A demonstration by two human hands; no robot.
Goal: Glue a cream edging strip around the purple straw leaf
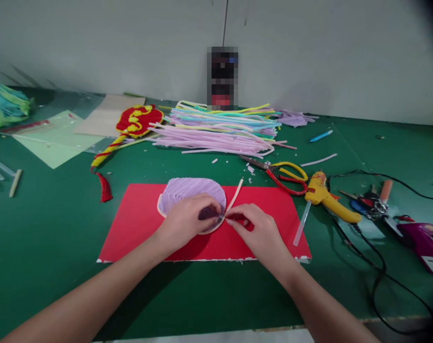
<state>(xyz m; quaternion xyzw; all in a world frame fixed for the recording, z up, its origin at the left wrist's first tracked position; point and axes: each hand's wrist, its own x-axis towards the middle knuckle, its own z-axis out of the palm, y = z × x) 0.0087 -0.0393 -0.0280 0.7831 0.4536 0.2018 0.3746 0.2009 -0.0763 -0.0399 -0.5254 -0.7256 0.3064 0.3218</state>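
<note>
Green table (52,228) fills my view, wall behind it. Red sheet (130,228) lies flat at the near centre, long side toward me.

Pile of pastel strips (216,128) sits at the back centre, well apart from the sheet. Red-and-yellow ornament (137,121) is left of the pile, its tassel trailing toward the sheet's far-left corner.

Purple disc (191,188) is the work piece: ribbed, pale-rimmed, lying on the far-middle part of the red sheet.

Left hand (186,221) is on top of the disc's near-right part, fingers curled close together and clamping it down, tips at the rim. Right hand (259,233) is just beside it on the sheet, thumb and forefinger pinched on the lower end of the pale strip (235,195); the other fingers are folded behind. Fingertips of both hands nearly meet at the disc's near-right edge.

Glue gun (327,197) lies right of the sheet, glue stick poking out toward the sheet's corner, cord running off right. Scissors (280,174), red and yellow handles, are just behind the gun.

The pale strip runs from the pinch up and right, along the disc's right rim; its free end lifts clear.
</note>
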